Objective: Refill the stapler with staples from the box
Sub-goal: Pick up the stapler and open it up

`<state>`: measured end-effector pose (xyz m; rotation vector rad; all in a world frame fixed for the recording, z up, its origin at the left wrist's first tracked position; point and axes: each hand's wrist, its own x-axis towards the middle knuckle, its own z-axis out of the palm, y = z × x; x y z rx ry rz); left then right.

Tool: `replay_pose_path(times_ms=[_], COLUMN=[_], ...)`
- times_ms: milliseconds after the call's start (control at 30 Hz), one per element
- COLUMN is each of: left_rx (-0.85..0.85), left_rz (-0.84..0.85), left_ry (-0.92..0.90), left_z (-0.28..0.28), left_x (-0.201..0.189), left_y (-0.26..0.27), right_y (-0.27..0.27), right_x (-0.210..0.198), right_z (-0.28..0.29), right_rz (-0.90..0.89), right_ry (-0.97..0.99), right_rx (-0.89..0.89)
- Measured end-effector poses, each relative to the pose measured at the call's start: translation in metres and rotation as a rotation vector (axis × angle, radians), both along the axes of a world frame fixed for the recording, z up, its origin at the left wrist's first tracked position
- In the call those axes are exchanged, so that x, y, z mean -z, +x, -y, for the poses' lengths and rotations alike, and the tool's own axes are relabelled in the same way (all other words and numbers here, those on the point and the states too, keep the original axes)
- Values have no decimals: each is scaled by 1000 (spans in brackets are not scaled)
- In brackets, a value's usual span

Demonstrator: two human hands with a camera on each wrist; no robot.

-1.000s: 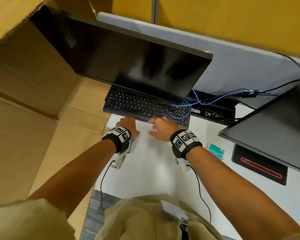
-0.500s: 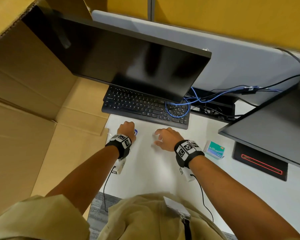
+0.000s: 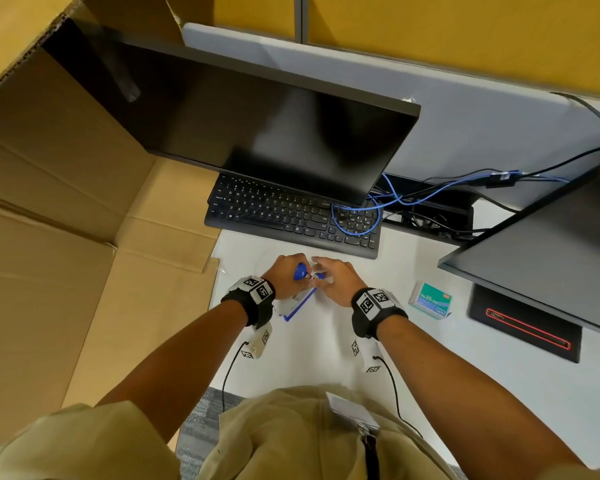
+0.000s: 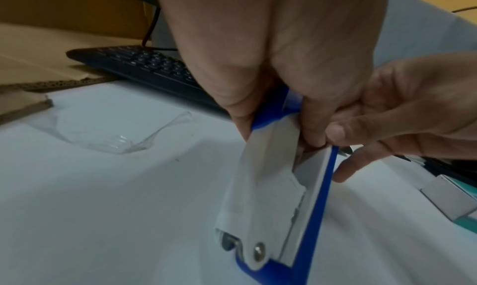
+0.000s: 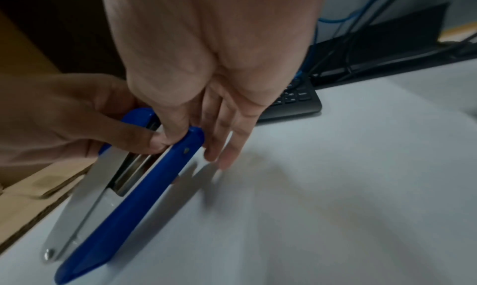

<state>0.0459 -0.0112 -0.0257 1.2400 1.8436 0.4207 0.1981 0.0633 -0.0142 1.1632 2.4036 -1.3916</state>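
A blue and white stapler [image 3: 299, 301] stands hinged apart on the white desk, its rear hinge down [image 4: 265, 187]. My left hand [image 3: 284, 278] grips the raised blue front of the top arm [image 5: 139, 116]. My right hand [image 3: 336, 278] pinches the front tip of the blue base [image 5: 144, 187], thumb inside the gap and straight fingers [image 5: 219, 146] on the outer side. The metal magazine [image 5: 134, 167] shows between arm and base. A teal staple box [image 3: 430, 300] lies on the desk to the right of my right wrist, closed as far as I can tell.
A black keyboard [image 3: 291, 216] and a monitor [image 3: 257, 133] sit just beyond my hands. Cardboard sheets [image 3: 66, 237] fill the left side. A second monitor [image 3: 551, 254], a black device [image 3: 523, 327] and cables [image 3: 395, 202] crowd the right. Clear plastic wrap [image 4: 116, 138] lies left of the stapler.
Both hands came back from the keyboard edge. The right hand moved left onto the stapler's front, and the left hand now holds the top arm lifted off the base.
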Motion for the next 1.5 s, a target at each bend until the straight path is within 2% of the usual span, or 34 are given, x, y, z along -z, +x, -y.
replay_pose_path(times_ms=[200, 433, 600, 933, 1100, 1267, 1500], left_rx=[25, -23, -27, -76, -78, -93, 15], left_rz=[29, 15, 23, -80, -146, -267, -426], left_ry=[64, 141, 112, 139, 178, 175, 94], left_z=[-4, -12, -4, 27, 39, 48, 52], left_x=[-7, -23, -29, -29, -25, -16, 1], left_y=[1, -16, -31, -59, -67, -72, -66], right_y=[6, 17, 25, 26, 30, 34, 39], right_x=[0, 10, 17, 23, 27, 31, 38], right_z=[-8, -18, -17, -19, -15, -7, -6], right_rz=[-101, -90, -118, -135, -133, -27, 139], right_ry=[23, 63, 60, 101, 214, 348, 529], right_rx=[20, 34, 97, 158, 164, 105, -29])
